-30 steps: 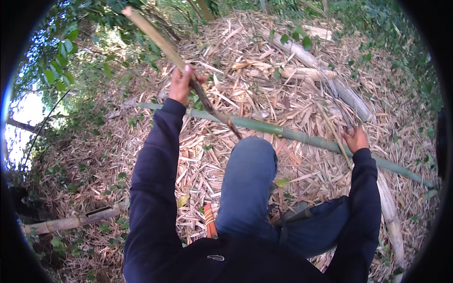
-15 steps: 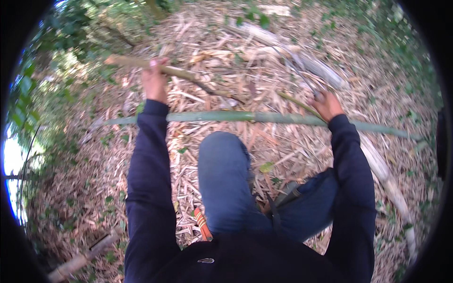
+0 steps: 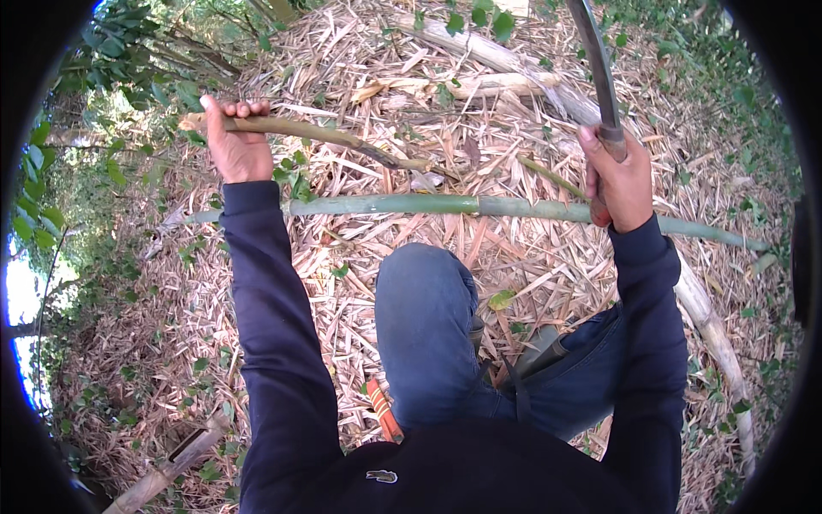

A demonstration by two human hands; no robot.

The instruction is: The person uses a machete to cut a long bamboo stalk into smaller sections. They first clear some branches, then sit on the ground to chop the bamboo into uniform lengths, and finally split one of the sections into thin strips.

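Near the pale, cut end of a brown curved stick (image 3: 330,135), my left hand (image 3: 238,147) is closed around it. The stick slants down to the right, its darker far end resting in the dry litter. My right hand (image 3: 627,187) grips the wooden handle of a machete (image 3: 597,60). Its long, slightly curved dark blade points up and away from me, with the tip cut off by the picture's edge. Between my arms and beyond my knee, a green bamboo pole (image 3: 411,204) lies crosswise, passing behind my right hand. A thin greenish stick (image 3: 552,176) lies just left of that hand.
Dry bamboo leaves and husks cover the ground. Pale dead culms (image 3: 479,53) lie at the far side, and another (image 3: 706,321) curves along the right. A cut culm piece (image 3: 171,467) is at lower left. An orange striped object (image 3: 384,411) sits beside my bent knee (image 3: 426,300).
My left hand has slid left toward the stick's cut end. My right hand has swung the machete, so its blade now points up and away instead of slanting left.
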